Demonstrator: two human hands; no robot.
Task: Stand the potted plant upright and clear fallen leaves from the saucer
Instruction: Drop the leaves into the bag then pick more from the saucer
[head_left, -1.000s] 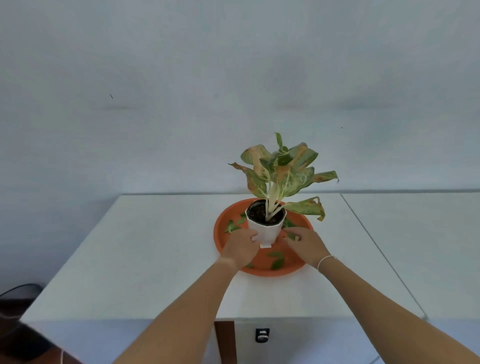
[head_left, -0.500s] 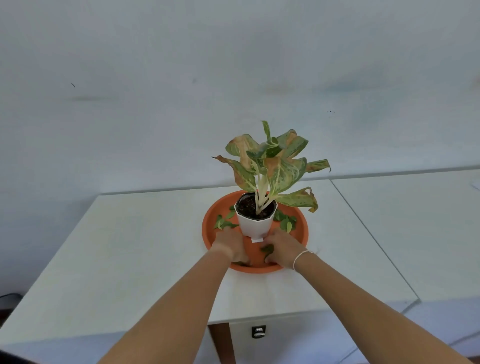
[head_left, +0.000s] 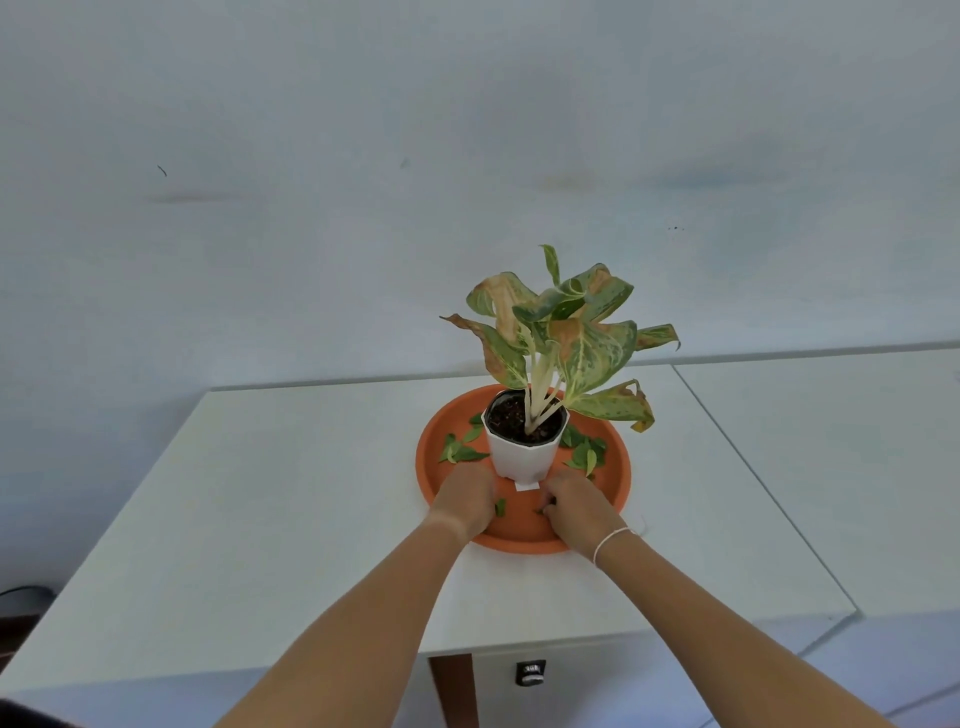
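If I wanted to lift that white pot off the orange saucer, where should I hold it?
Probably around the white pot at its faceted wall, below the rim, one hand from each side. It stands upright on the orange saucer, and the plant's leaves spread wide above, so coming from the top would crush them; the sides near the base are bare and open.

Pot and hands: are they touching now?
Apart. The head view shows orange saucer between the pot and each of the hands, left and right, both low on the saucer.

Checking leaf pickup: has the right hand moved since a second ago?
Yes. The right hand dropped from beside the white pot toward the saucer's near rim.
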